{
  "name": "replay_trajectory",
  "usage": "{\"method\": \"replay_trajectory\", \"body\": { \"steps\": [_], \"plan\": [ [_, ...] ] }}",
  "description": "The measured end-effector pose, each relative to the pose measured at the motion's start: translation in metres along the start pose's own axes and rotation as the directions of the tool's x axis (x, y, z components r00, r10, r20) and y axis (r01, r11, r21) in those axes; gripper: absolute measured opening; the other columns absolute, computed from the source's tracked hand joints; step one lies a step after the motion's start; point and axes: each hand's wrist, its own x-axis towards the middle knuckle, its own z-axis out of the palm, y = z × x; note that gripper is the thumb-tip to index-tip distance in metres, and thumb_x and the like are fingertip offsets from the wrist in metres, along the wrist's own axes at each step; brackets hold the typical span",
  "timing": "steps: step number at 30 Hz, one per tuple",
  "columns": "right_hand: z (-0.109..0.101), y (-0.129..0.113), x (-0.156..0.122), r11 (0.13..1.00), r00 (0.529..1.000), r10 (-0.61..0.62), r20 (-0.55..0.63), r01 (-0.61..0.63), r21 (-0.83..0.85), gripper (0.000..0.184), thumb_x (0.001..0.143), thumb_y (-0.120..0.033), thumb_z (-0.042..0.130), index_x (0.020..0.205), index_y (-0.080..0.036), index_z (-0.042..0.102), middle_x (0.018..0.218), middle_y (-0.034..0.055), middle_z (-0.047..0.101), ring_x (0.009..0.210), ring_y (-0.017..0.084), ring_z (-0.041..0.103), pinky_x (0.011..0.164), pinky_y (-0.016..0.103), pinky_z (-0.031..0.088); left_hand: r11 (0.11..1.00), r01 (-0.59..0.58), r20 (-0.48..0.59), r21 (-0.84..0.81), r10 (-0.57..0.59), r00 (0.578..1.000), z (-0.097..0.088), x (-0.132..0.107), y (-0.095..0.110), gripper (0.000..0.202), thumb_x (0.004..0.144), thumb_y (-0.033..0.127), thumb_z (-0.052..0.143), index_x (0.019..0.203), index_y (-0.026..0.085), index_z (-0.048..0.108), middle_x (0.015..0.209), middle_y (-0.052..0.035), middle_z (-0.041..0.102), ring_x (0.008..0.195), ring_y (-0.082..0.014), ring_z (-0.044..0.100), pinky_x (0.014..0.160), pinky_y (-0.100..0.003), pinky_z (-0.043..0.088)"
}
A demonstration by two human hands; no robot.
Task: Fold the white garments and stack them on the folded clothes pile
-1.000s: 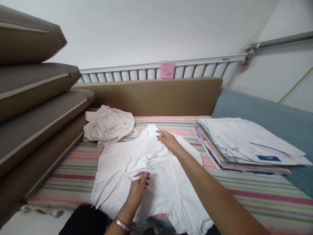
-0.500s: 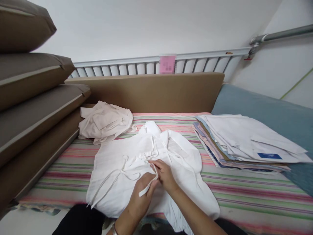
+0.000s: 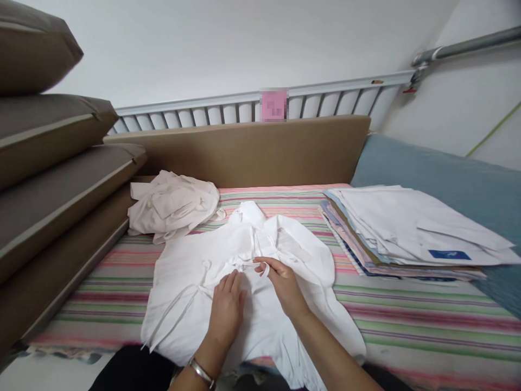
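A white garment with ties (image 3: 179,271) lies spread before me, creased, with a thin bow tied on its left part. My right hand (image 3: 283,282) pinches a narrow white fabric tie (image 3: 264,269), which curls in a small loop by the thumb and index finger. Just left of it, my left hand (image 3: 228,309) rests back up on the cloth. Its fingers lie stretched near the gathered spot where the tie meets the garment, and no held cloth shows in them. A metal bracelet circles the left wrist.
A crumpled off-white cloth (image 3: 175,203) lies at the back left, beside stacked brown cushions (image 3: 65,184). Folded clothes (image 3: 415,228) are piled at the right on the striped bedding (image 3: 407,320). A brown board-like cushion (image 3: 252,152) stands behind, before a white radiator (image 3: 199,117).
My left hand has let go of the tie's end and moved left onto the cloth. The tie now curls in my right hand, which has shifted slightly right.
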Motion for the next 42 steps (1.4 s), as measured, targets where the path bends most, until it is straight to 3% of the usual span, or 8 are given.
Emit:
{"method": "replay_trajectory", "body": {
  "steps": [24, 26, 29, 30, 31, 34, 36, 42],
  "plan": [
    [-0.051, -0.058, -0.019, 0.973, 0.931, -0.191, 0.31, 0.137, 0.188, 0.01, 0.073, -0.03, 0.065, 0.077, -0.022, 0.072, 0.068, 0.0028, 0.067, 0.065, 0.016, 0.061, 0.069, 0.032, 0.048, 0.983, 0.02, 0.093, 0.185, -0.038, 0.995, 0.012, 0.026, -0.001, 0.034, 0.086, 0.028, 0.038, 0.115, 0.017, 0.052, 0.133, -0.0132, 0.047, 0.125, -0.0269, 0.037, 0.093, -0.046, 0.037],
    [-0.058, -0.064, -0.024, 0.982, 0.861, -0.126, 0.493, 0.039, 0.183, 0.013, 0.072, -0.032, 0.065, 0.077, -0.021, 0.072, 0.071, 0.0047, 0.068, 0.07, 0.018, 0.063, 0.07, 0.033, 0.048, 0.987, 0.042, 0.101, 0.154, -0.058, 0.993, 0.009, 0.026, 0.0, 0.033, 0.086, 0.027, 0.038, 0.115, 0.018, 0.052, 0.133, -0.0123, 0.046, 0.126, -0.0264, 0.035, 0.094, -0.046, 0.035],
    [-0.064, -0.063, -0.027, 0.978, 0.612, 0.026, 0.79, -0.178, 0.106, 0.03, 0.069, -0.031, 0.066, 0.097, -0.02, 0.068, 0.093, 0.0084, 0.069, 0.078, 0.02, 0.065, 0.071, 0.033, 0.048, 0.997, 0.063, 0.103, 0.04, -0.067, 0.992, 0.002, 0.028, -0.004, 0.033, 0.085, 0.023, 0.036, 0.113, 0.02, 0.054, 0.126, -0.0101, 0.053, 0.121, -0.025, 0.041, 0.095, -0.044, 0.035],
    [-0.064, -0.058, -0.026, 0.976, 0.581, 0.065, 0.811, -0.206, 0.069, 0.037, 0.069, -0.029, 0.064, 0.105, -0.021, 0.065, 0.101, 0.0088, 0.067, 0.079, 0.02, 0.066, 0.071, 0.032, 0.047, 0.999, 0.051, 0.094, -0.007, -0.05, 0.994, -0.001, 0.029, -0.008, 0.032, 0.085, 0.021, 0.036, 0.109, 0.02, 0.056, 0.119, -0.0097, 0.057, 0.115, -0.0245, 0.046, 0.094, -0.042, 0.036],
    [-0.063, -0.051, -0.023, 0.98, 0.608, 0.105, 0.787, -0.2, 0.024, 0.039, 0.07, -0.026, 0.062, 0.109, -0.022, 0.063, 0.105, 0.0085, 0.066, 0.078, 0.019, 0.066, 0.07, 0.031, 0.047, 0.999, 0.032, 0.074, -0.036, -0.03, 0.997, -0.005, 0.031, -0.011, 0.03, 0.084, 0.02, 0.037, 0.105, 0.021, 0.058, 0.111, -0.0093, 0.061, 0.108, -0.024, 0.05, 0.092, -0.04, 0.038],
    [-0.053, -0.02, -0.008, 0.972, 0.861, 0.171, 0.479, -0.068, -0.224, 0.031, 0.074, -0.02, 0.051, 0.1, -0.022, 0.067, 0.099, 0.0065, 0.068, 0.076, 0.017, 0.064, 0.07, 0.03, 0.047, 1.0, 0.004, -0.024, 0.029, -0.003, 1.0, -0.015, 0.039, -0.021, 0.027, 0.081, 0.016, 0.039, 0.098, 0.02, 0.06, 0.099, -0.0088, 0.061, 0.095, -0.0234, 0.052, 0.086, -0.038, 0.04],
    [-0.045, 0.003, 0.003, 0.913, 0.959, 0.094, 0.267, 0.025, -0.408, 0.028, 0.075, -0.019, 0.048, 0.092, -0.021, 0.07, 0.095, 0.0066, 0.068, 0.083, 0.02, 0.062, 0.077, 0.034, 0.046, 0.989, 0.018, -0.059, 0.15, -0.009, 0.998, -0.021, 0.046, -0.022, 0.029, 0.079, 0.014, 0.042, 0.104, 0.02, 0.056, 0.106, -0.0088, 0.058, 0.098, -0.0233, 0.049, 0.085, -0.037, 0.038],
    [-0.017, 0.035, 0.008, 0.706, 0.954, -0.07, 0.292, 0.254, -0.661, 0.036, 0.078, -0.012, 0.04, 0.103, -0.018, 0.067, 0.113, 0.0093, 0.062, 0.107, 0.021, 0.053, 0.095, 0.035, 0.036, 0.924, -0.141, 0.097, 0.356, 0.113, 0.989, -0.022, 0.071, -0.013, 0.022, 0.076, 0.012, 0.046, 0.094, 0.019, 0.056, 0.102, -0.0072, 0.056, 0.097, -0.0223, 0.047, 0.081, -0.036, 0.035]
  ]
}}
